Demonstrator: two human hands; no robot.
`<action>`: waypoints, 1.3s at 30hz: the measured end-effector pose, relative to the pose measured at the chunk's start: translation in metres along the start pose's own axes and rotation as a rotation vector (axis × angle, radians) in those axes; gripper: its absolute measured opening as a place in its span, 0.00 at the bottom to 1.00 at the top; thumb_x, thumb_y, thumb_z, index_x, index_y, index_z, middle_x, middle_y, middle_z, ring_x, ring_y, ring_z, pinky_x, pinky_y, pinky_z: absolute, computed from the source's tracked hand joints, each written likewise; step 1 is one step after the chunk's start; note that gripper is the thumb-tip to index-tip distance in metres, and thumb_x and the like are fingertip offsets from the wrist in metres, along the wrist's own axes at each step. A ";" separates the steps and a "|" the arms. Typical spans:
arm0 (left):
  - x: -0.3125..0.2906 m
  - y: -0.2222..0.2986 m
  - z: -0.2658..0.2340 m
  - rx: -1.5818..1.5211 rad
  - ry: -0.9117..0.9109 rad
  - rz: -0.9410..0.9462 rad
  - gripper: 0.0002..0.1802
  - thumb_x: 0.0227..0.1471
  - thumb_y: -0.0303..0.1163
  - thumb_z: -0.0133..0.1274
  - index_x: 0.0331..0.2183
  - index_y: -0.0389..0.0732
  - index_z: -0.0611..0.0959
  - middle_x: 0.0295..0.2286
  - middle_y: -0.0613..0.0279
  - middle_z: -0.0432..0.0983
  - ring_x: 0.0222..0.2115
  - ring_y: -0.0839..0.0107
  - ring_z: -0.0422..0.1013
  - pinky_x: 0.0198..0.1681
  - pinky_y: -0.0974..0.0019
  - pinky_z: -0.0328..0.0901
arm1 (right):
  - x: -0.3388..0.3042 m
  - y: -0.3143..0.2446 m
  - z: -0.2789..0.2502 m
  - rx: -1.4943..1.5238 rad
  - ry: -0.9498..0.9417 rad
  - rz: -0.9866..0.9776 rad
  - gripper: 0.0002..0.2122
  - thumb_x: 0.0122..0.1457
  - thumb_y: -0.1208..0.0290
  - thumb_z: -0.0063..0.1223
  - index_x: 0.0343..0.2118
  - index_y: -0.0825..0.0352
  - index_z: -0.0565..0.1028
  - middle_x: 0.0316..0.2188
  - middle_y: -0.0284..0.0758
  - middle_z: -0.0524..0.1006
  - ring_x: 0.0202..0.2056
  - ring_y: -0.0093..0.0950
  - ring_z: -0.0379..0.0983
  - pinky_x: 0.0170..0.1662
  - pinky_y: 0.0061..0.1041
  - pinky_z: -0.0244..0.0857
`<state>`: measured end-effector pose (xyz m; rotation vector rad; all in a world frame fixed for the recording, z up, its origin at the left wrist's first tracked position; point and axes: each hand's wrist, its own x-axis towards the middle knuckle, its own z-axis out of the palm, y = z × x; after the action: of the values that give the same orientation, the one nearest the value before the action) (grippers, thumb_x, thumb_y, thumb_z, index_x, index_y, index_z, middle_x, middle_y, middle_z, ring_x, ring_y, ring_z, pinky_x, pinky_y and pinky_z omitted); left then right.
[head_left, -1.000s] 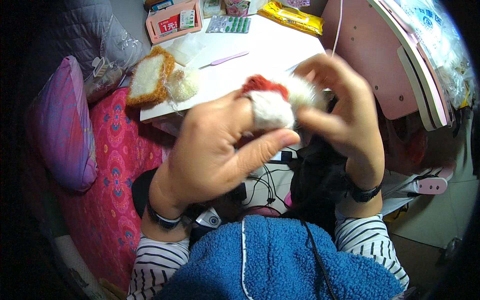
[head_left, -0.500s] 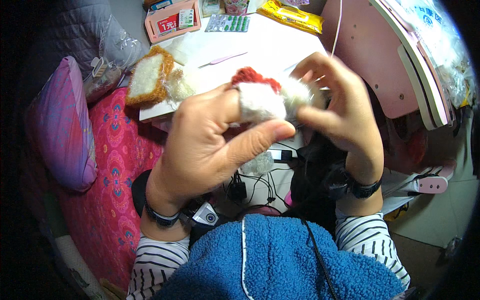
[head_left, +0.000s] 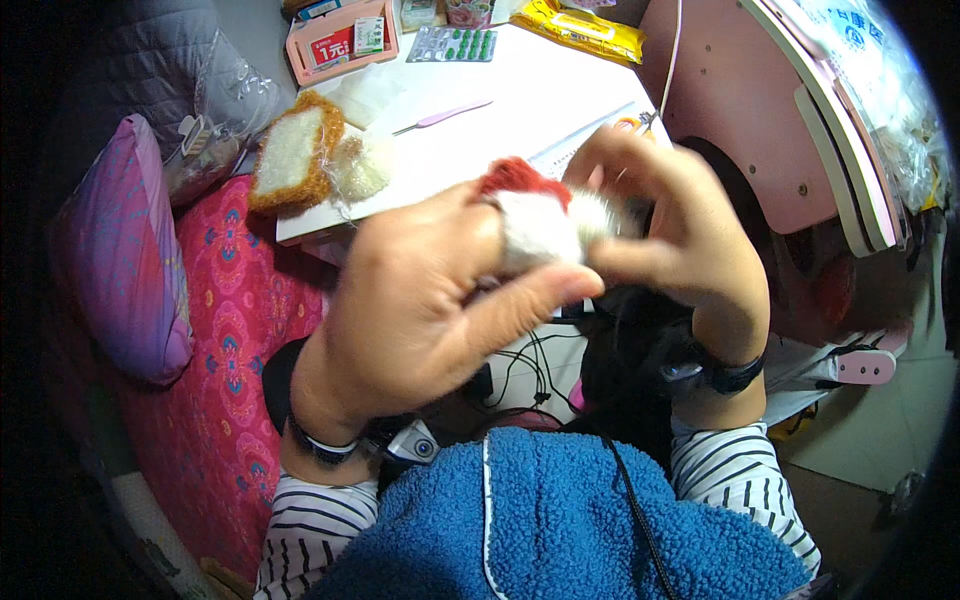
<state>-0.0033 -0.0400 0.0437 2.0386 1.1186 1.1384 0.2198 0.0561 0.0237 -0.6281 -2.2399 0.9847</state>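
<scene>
Head view: A person in striped sleeves [head_left: 325, 515] & a blue fleece [head_left: 560, 510] holds up a fuzzy white piece w/ red trim [head_left: 540, 222], off the desk [head_left: 540, 90] & approx. in line w/ its near edge. The L hand [head_left: 415, 290] grasps the piece, thumb along the near side. The R hand [head_left: 675, 220], blurred, curls at the fluffy R end; can't tell if its fingertips grip or only touch.

Near the desk's near L corner, a cream fuzzy square w/ brown border [head_left: 290, 155] lies at the L edge, just beside a bundle of pale yarn [head_left: 360, 172]. Mid-desk, a slim tool w/ lilac handle [head_left: 452, 113] lies at a slant. Far edge, L to R: a pink tray [head_left: 299, 60] at the far L corner, a blister pack w/ green pills [head_left: 452, 44], & a yellow packet [head_left: 585, 32] toward the far R corner. Nr. the R edge, an orange handle [head_left: 630, 124] shows in part beyond the R hand. A pink panel [head_left: 740, 110] stands R of the desk; black cables [head_left: 540, 370] lie below the near edge.
</scene>
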 end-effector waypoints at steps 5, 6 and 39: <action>0.002 -0.004 -0.002 -0.159 -0.043 -0.131 0.15 0.57 0.38 0.57 0.27 0.36 0.82 0.29 0.60 0.78 0.31 0.71 0.73 0.36 0.68 0.66 | 0.000 -0.003 -0.007 0.959 -0.287 -0.191 0.19 0.47 0.63 0.71 0.38 0.67 0.76 0.30 0.36 0.77 0.37 0.25 0.73 0.37 0.20 0.68; 0.002 -0.005 -0.001 -0.162 -0.076 -0.156 0.15 0.57 0.39 0.57 0.28 0.36 0.82 0.29 0.60 0.78 0.31 0.70 0.74 0.37 0.68 0.66 | 0.002 -0.005 -0.011 0.834 -0.125 -0.185 0.20 0.48 0.64 0.69 0.40 0.68 0.75 0.32 0.36 0.76 0.39 0.26 0.73 0.40 0.21 0.68; 0.007 -0.025 0.015 -0.338 0.066 -0.149 0.25 0.56 0.21 0.54 0.55 0.35 0.69 0.34 0.60 0.76 0.32 0.77 0.71 0.37 0.74 0.67 | 0.014 0.008 0.005 0.573 0.536 -0.128 0.23 0.49 0.71 0.66 0.47 0.69 0.68 0.42 0.41 0.76 0.45 0.33 0.77 0.49 0.32 0.73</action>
<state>0.0012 -0.0224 0.0198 1.6435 1.0119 1.2321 0.2081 0.0669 0.0199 -0.4152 -1.4236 1.1589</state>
